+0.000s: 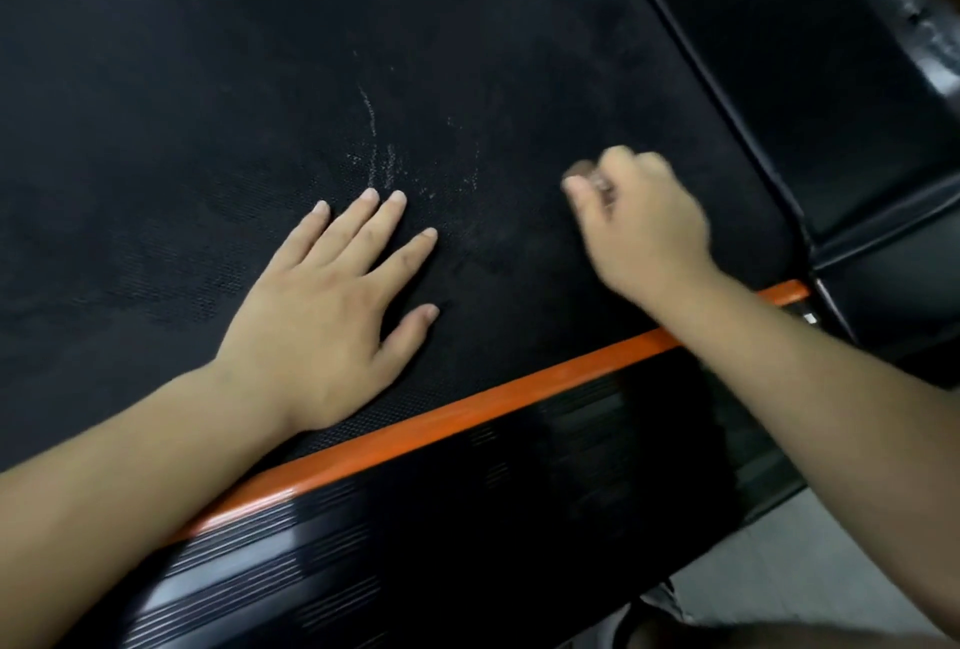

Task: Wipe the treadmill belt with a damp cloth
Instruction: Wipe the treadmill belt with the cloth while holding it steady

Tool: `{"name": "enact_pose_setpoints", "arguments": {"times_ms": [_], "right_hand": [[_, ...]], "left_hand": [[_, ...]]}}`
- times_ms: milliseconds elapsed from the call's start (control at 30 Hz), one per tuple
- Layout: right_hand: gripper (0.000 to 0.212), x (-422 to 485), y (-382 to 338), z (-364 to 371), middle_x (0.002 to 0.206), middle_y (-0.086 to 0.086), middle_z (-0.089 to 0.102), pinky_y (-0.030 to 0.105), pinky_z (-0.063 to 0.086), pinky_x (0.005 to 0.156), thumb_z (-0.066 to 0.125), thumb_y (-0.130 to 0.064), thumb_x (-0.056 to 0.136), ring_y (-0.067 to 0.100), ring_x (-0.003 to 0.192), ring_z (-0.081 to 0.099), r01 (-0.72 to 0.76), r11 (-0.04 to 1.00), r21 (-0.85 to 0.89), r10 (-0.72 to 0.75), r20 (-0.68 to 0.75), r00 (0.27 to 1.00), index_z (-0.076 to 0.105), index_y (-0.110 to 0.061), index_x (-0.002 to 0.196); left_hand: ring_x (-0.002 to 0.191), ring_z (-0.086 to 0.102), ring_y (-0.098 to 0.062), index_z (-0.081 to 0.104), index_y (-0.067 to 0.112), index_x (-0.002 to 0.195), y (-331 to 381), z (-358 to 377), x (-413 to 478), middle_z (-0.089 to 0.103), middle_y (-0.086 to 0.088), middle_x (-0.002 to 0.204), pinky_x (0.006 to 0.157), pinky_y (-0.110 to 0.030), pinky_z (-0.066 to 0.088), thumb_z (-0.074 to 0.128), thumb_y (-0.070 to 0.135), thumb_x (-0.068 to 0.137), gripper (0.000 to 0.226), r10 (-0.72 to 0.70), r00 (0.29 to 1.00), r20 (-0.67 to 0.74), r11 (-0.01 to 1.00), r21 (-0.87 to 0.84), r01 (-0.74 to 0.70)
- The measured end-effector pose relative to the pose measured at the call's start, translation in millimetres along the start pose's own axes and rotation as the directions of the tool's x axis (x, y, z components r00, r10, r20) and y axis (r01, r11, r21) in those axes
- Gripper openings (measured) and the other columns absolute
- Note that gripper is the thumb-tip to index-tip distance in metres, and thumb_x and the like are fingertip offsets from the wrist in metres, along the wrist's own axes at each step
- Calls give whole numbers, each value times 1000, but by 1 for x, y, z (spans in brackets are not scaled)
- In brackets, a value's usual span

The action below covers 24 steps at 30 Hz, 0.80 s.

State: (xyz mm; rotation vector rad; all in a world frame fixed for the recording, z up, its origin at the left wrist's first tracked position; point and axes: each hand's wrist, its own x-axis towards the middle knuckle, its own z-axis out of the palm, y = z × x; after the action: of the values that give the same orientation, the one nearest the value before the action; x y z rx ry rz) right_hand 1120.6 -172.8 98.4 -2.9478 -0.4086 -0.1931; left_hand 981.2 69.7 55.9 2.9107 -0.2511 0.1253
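Treadmill belt (208, 77), black and finely textured, fills most of the frame from the upper left down to the centre. My left hand (322, 316) lies flat on it, left of centre, palm down, with the fingers (397, 199) straight and spread and the thumb held out to the side. Just beyond those fingertips the belt carries some chalky whitish streaks and specks (371, 149), with one thin line running up toward the top of the frame.

My right hand (644, 227) is right of centre, also over the belt, well apart from the left one. It is blurred. Its fingers are curled in toward the palm and the thumb points left, but I cannot tell whether they are closed on a cloth or on nothing. I also cannot tell whether the knuckles touch the belt.

A narrow glossy orange strip (467, 414) edges the belt, running diagonally from the lower left up to the right, and both my forearms cross it. Below it lies the black ribbed side rail (363, 534), shiny with reflections. In the upper right, a smooth black padded cover (831, 77) with a raised seam borders the belt's rounded end. Pale grey floor (779, 570) shows in the lower right corner.
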Motion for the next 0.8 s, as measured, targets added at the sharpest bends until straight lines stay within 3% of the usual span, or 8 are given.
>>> {"name": "enact_pose_setpoints", "arguments": {"times_ms": [100,200,233,367,433,533,600,800], "right_hand": [[27,-13,-14,-1,85,1,44,34,34,60,46,-51,97,36,79,57,209,977,38,-211,70,975,37,-29,84],[27,16,1,-6,96,10,53,37,39,65,44,-48,99,39,89,60,-82,995,-51,81,-15,997,46,-22,92],[28,14,-7,-3,101,11,54,38,41,66,45,-47,98,39,90,60,-78,995,-63,75,-48,996,51,-20,98],[25,-21,-61,8,86,1,45,33,37,59,54,-47,94,26,71,51,285,954,99,-292,75,953,43,-26,84],[24,-16,-38,-1,86,-1,44,32,35,61,53,-47,94,27,75,53,304,951,55,-308,104,946,38,-32,83],[24,1,32,-22,99,17,57,43,49,71,48,-46,97,41,91,60,-38,991,-125,42,30,999,51,-22,92],[31,-2,52,-25,108,26,57,50,50,79,44,-43,99,48,96,59,-226,945,-234,229,-18,973,52,-13,104],[22,-30,14,-14,98,13,54,38,39,64,42,-44,100,38,85,57,122,988,-93,-107,153,982,36,-25,90]], "left_hand": [[156,18,-26,42,23,155,-3,-1,-2,27,-11,166,126,-49,13,28,58,99,67,4,1000,-3,1000,-1,-4],[156,18,-27,41,22,156,-5,0,-2,26,-11,166,127,-48,12,26,58,100,68,18,1000,-5,1000,-1,-18],[155,18,-27,41,22,156,-5,1,-2,27,-12,166,127,-48,12,26,58,99,68,19,1000,-4,1000,-6,-19],[156,18,-27,41,21,156,-6,0,-6,26,-12,166,127,-46,11,26,58,99,69,3,1000,-11,1000,-6,-3],[156,17,-27,40,21,156,-9,0,-7,25,-12,166,127,-45,9,27,58,99,69,23,1000,-6,1000,-17,-23],[156,15,-25,39,23,156,-9,-2,-10,24,-11,167,127,-44,8,27,58,99,69,-4,1000,-16,1000,-16,4],[156,16,-25,40,23,156,-6,-1,-8,25,-10,167,127,-45,9,29,58,98,69,-4,1000,-17,1000,-22,4],[156,16,-25,42,22,154,-7,-5,-6,26,-9,167,127,-47,11,34,57,96,68,-9,1000,-28,999,-31,8]]}}
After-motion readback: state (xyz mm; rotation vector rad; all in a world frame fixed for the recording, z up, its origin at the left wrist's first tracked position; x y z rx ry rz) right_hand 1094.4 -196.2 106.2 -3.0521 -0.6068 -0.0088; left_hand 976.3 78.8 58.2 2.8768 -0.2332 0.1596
